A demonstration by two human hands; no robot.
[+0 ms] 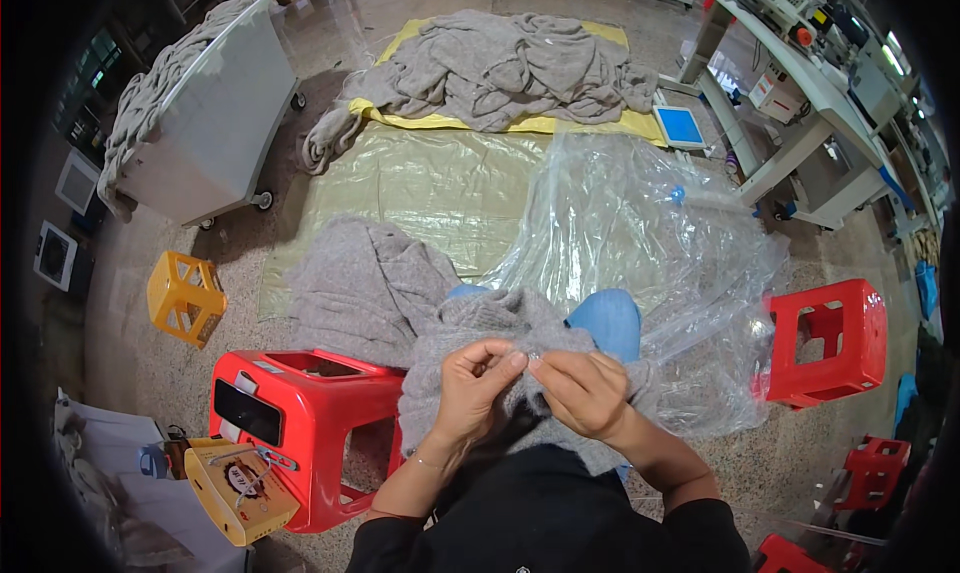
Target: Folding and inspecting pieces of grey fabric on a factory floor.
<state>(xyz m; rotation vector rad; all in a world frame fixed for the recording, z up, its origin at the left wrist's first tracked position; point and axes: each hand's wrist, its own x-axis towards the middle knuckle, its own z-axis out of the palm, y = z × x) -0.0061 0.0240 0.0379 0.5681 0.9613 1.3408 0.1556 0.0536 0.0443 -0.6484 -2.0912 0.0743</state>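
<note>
Over my lap lies a grey knitted fabric (pixel 480 323), with more of it spread out to the left. My left hand (pixel 477 385) and my right hand (pixel 583 391) meet above it, thumbs and forefingers pinched close together. Between the fingertips is a tiny pale bit (pixel 533 357), too small to name. Which hand holds it, or whether both do, is not plain. My left hand's other fingers curl inward; those of my right hand are bent over the knit. One blue-clad knee (pixel 606 323) shows beside the fabric.
A red stool (pixel 345 388) on my left carries a phone (pixel 248 411), a yellow box (pixel 240 493) and small tools. Clear plastic sheeting (pixel 610 213) spreads ahead. Beyond it lies a heap of grey knits (pixel 500 68). A loaded white cart (pixel 215 113) stands far left, another red stool (pixel 828 341) right.
</note>
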